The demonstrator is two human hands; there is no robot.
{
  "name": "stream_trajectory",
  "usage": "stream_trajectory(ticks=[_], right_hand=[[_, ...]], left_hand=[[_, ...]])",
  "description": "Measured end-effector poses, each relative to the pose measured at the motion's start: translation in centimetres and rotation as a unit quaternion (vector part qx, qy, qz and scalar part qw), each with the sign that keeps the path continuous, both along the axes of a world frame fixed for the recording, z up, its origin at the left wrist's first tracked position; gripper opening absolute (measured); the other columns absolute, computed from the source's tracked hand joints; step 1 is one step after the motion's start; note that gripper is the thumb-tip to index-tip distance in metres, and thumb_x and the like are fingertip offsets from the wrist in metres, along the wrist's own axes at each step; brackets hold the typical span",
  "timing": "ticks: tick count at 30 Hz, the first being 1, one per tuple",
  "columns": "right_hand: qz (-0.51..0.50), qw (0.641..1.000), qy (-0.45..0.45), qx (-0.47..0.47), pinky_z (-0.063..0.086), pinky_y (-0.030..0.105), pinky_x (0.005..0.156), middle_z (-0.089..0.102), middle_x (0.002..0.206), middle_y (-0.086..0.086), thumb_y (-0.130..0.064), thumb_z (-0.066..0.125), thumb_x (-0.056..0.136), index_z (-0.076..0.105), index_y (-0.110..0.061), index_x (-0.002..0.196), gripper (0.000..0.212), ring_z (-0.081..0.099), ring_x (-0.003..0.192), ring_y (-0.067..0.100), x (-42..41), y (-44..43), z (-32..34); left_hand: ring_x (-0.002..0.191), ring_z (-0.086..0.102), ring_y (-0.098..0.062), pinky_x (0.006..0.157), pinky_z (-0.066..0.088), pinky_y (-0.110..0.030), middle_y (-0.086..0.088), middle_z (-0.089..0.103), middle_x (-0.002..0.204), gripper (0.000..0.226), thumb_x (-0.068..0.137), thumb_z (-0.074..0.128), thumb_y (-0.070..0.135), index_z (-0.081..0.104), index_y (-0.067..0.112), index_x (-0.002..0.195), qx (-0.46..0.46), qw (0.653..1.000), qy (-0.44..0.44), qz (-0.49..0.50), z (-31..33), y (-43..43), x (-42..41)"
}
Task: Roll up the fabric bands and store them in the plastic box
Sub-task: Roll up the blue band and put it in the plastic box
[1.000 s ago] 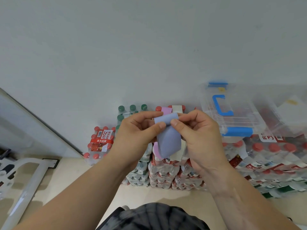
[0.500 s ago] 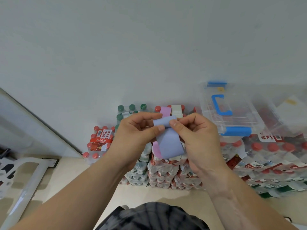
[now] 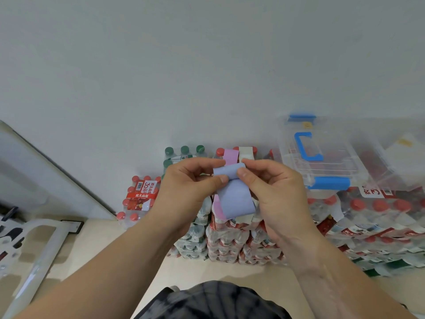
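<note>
Shrink-wrapped bottle packs (image 3: 230,238) sit stacked beneath and left of the plastic box (image 3: 340,155). Pink band (image 3: 230,156) and cream band (image 3: 245,153) drape over the packs left of the box, partly hidden by both hands. Beige floor (image 3: 230,271) lies below the box, plain grey wall (image 3: 207,77) behind. Blue band (image 3: 234,199) is held left of the box: left hand (image 3: 188,192) and right hand (image 3: 276,194) each pinch its rolled top; the tail hangs loose.

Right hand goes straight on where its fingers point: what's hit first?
The blue band that the right hand pinches; just beyond the roll, the left hand, likely at equal depth since both grip it.
</note>
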State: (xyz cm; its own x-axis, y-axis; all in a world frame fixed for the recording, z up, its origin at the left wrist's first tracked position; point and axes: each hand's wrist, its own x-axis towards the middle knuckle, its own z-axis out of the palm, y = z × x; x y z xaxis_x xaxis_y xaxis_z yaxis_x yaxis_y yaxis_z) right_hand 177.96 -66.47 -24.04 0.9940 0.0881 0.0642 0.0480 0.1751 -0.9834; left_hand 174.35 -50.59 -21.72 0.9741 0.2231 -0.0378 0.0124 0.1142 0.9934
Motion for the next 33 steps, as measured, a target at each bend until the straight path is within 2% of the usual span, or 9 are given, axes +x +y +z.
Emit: stream_trajectory(ticks=[4,8,11,15,18,21,24,28,33], right_hand=[[-0.001,1.0,-0.009,0.008,0.06,0.026,0.078,0.08,0.1,-0.008,-0.016,0.081,0.085,0.082,-0.04,0.091,0.024,0.076,0.094,0.012,-0.1,0.1,-0.1],[0.005,1.0,-0.012,0.007,0.061,0.031,0.084,0.08,0.103,-0.009,-0.022,0.083,0.081,0.08,-0.04,0.1,0.026,0.076,0.099,0.013,-0.2,0.3,0.0],[0.012,1.0,-0.016,-0.016,0.063,0.029,0.076,0.08,0.099,-0.004,-0.025,0.083,0.08,0.071,-0.044,0.111,0.038,0.077,0.093,0.014,-0.4,0.3,-0.1],[0.016,0.999,-0.027,-0.028,0.058,0.023,0.066,0.075,0.075,0.001,-0.017,0.08,0.083,0.066,-0.038,0.101,0.03,0.074,0.074,0.012,-0.3,0.1,-0.3],[0.024,0.999,-0.026,-0.013,0.057,0.022,0.067,0.07,0.07,-0.003,-0.006,0.077,0.087,0.069,-0.035,0.101,0.034,0.069,0.07,0.01,-0.1,0.1,-0.4],[0.016,1.0,-0.018,-0.017,0.058,0.022,0.069,0.072,0.074,0.001,-0.001,0.077,0.087,0.071,-0.031,0.103,0.034,0.072,0.073,0.012,-0.2,0.1,-0.4],[0.005,1.0,-0.007,-0.005,0.061,0.025,0.075,0.078,0.089,0.009,0.001,0.077,0.087,0.076,-0.03,0.101,0.034,0.077,0.086,0.019,-0.3,0.1,-0.2],[-0.028,0.999,-0.016,0.017,0.058,0.019,0.07,0.081,0.089,-0.003,-0.01,0.081,0.085,0.08,-0.033,0.088,0.023,0.078,0.085,0.013,-0.6,0.2,0.4],[-0.045,0.998,-0.027,0.024,0.058,0.018,0.072,0.081,0.091,-0.006,-0.007,0.078,0.086,0.082,-0.034,0.082,0.027,0.077,0.086,0.009,-0.6,-0.4,0.6]], left_hand=[[0.085,0.077,-0.019,0.066,0.06,-0.027,-0.005,0.079,0.093,0.019,0.078,0.078,0.021,0.082,0.03,0.094,-0.024,0.999,0.02,-0.01,0.2,-0.1,-0.1],[0.085,0.077,-0.02,0.065,0.059,-0.027,-0.008,0.079,0.092,0.017,0.084,0.076,0.012,0.082,0.026,0.093,-0.04,0.999,0.031,-0.013,0.2,0.1,-0.1],[0.082,0.076,-0.019,0.064,0.057,-0.025,-0.007,0.079,0.09,0.019,0.088,0.074,0.006,0.081,0.023,0.091,-0.052,0.998,0.029,-0.007,0.3,0.0,-0.1],[0.078,0.076,-0.018,0.063,0.058,-0.026,-0.005,0.079,0.088,0.019,0.09,0.073,0.007,0.08,0.024,0.09,-0.039,0.999,0.013,-0.006,0.3,0.0,-0.1],[0.076,0.075,-0.017,0.063,0.058,-0.025,-0.008,0.078,0.085,0.017,0.083,0.078,0.01,0.081,0.026,0.088,-0.003,1.0,0.001,0.021,0.1,-0.1,0.1],[0.075,0.074,-0.014,0.066,0.058,-0.026,-0.003,0.077,0.082,0.023,0.081,0.079,0.007,0.082,0.029,0.085,0.029,0.999,-0.017,0.029,-0.3,-0.3,0.2],[0.08,0.076,-0.016,0.071,0.06,-0.026,0.002,0.079,0.087,0.034,0.083,0.076,-0.005,0.081,0.029,0.08,0.051,0.998,-0.022,0.021,-0.4,-0.3,0.3],[0.087,0.076,-0.028,0.078,0.063,-0.033,-0.004,0.079,0.091,0.028,0.081,0.078,-0.006,0.078,0.023,0.083,0.066,0.997,-0.025,0.01,-0.4,-0.6,0.2],[0.086,0.074,-0.028,0.08,0.062,-0.04,-0.009,0.078,0.092,0.012,0.075,0.079,0.009,0.078,0.02,0.079,-0.022,0.999,0.002,-0.03,-0.2,-1.2,0.3]])
